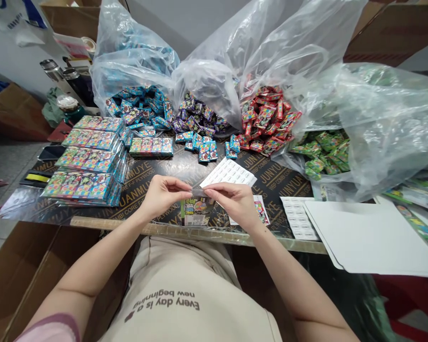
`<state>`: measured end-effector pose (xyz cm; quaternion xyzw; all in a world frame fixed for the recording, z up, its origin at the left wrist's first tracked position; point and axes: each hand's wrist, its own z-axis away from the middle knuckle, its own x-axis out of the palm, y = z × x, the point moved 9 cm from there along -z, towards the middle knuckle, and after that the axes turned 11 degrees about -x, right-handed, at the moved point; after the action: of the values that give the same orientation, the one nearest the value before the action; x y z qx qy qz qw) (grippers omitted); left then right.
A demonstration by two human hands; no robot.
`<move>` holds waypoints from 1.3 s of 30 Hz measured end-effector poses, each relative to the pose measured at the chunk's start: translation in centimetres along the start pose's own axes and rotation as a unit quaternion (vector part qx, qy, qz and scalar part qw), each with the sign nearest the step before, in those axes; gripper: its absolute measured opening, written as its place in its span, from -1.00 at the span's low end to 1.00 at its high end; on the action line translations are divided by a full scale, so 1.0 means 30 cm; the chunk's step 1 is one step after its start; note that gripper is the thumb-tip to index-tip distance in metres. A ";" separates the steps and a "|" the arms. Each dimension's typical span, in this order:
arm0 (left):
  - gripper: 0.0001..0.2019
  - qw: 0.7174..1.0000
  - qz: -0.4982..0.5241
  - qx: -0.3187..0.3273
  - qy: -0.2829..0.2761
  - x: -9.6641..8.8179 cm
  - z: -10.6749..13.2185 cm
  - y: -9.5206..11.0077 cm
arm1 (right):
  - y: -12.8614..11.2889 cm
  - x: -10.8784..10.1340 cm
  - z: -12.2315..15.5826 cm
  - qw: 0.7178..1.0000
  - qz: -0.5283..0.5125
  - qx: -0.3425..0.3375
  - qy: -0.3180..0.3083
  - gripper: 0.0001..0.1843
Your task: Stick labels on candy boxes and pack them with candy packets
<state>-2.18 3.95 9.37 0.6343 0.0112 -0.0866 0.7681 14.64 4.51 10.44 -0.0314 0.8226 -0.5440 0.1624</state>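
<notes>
At the table's front edge I hold a small clear plastic pouch (pixel 199 216) by its top edge. Green and multicoloured print shows through it. My left hand (pixel 166 194) pinches the top left corner between thumb and forefinger. The right corner is pinched the same way by my right hand (pixel 233 202). Just behind the pouch lies a stack of white sticker sheets (pixel 230 173) with rows of small labels. Partly covered by my right hand, a printed card (pixel 261 211) rests on the table. How the pouch's rim is closed is too small to tell.
Filled packs (pixel 89 164) are stacked at left. Behind are plastic bags spilling blue packets (pixel 146 107), purple packets (pixel 199 114), red packets (pixel 267 116) and green packets (pixel 328 152). White sheets (pixel 374 232) overhang the front right edge. A cardboard box (pixel 28 280) stands below left.
</notes>
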 end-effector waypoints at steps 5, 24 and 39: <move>-0.93 0.975 -0.135 0.175 0.027 0.017 0.055 0.085 | 0.003 -0.012 0.007 0.999 0.020 -0.031 -0.014 -0.89; -0.77 0.909 0.054 0.059 0.410 -0.391 0.049 -0.272 | 0.348 -0.054 -0.240 0.923 0.359 -0.126 -0.062 -0.17; -0.39 0.949 0.261 -0.141 0.108 -0.005 -0.091 -0.347 | 0.217 0.129 -0.150 0.932 0.318 -0.160 -0.068 0.01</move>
<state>-3.62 4.75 -1.26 0.5062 -0.0593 0.1885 0.8395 10.45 10.25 5.23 0.1692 0.8525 -0.3217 0.3757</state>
